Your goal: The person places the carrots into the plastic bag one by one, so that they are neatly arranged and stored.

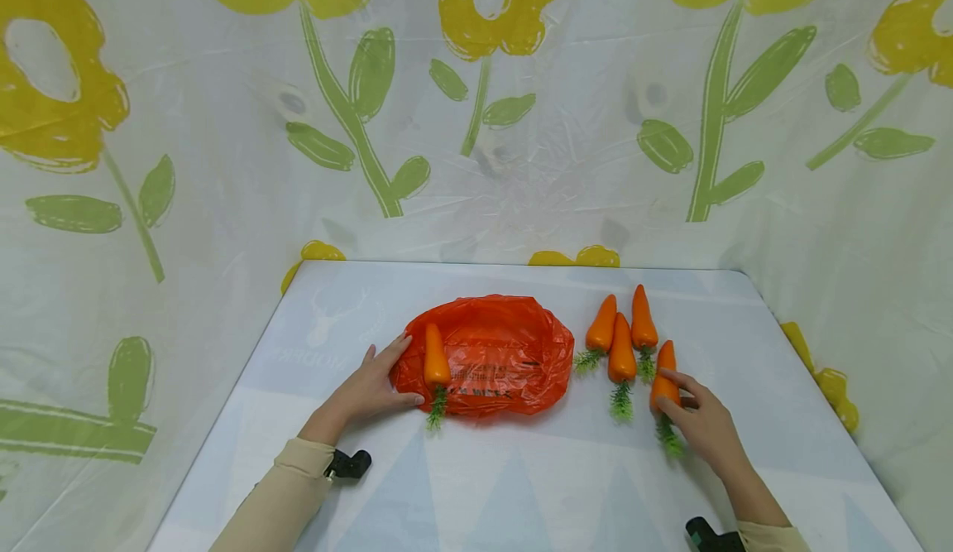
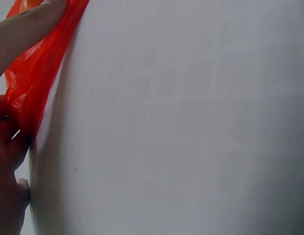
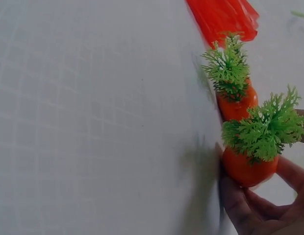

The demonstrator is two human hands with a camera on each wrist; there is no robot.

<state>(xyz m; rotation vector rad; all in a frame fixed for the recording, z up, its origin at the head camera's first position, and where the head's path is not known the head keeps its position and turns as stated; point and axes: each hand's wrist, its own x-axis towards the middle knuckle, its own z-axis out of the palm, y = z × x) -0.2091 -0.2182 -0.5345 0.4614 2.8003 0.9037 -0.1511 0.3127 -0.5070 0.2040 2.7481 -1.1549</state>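
A red plastic bag (image 1: pixel 514 353) lies spread open on the table, with one toy carrot (image 1: pixel 436 362) on its left part, green top toward the front. My left hand (image 1: pixel 372 386) touches the bag's left edge, thumb at the front and fingers behind; the left wrist view shows the red plastic (image 2: pixel 32 83) between thumb and fingers. On the right, my right hand (image 1: pixel 703 420) grips another orange carrot (image 1: pixel 665 378) between thumb and fingers. Its leafy green top (image 3: pixel 265 129) shows close up in the right wrist view.
Several more carrots lie between the bag and my right hand: one at the left (image 1: pixel 602 324), one in the middle (image 1: pixel 621 349) and one at the back (image 1: pixel 644 318). The pale table (image 1: pixel 491 486) backs onto a flowered curtain (image 1: pixel 581 163).
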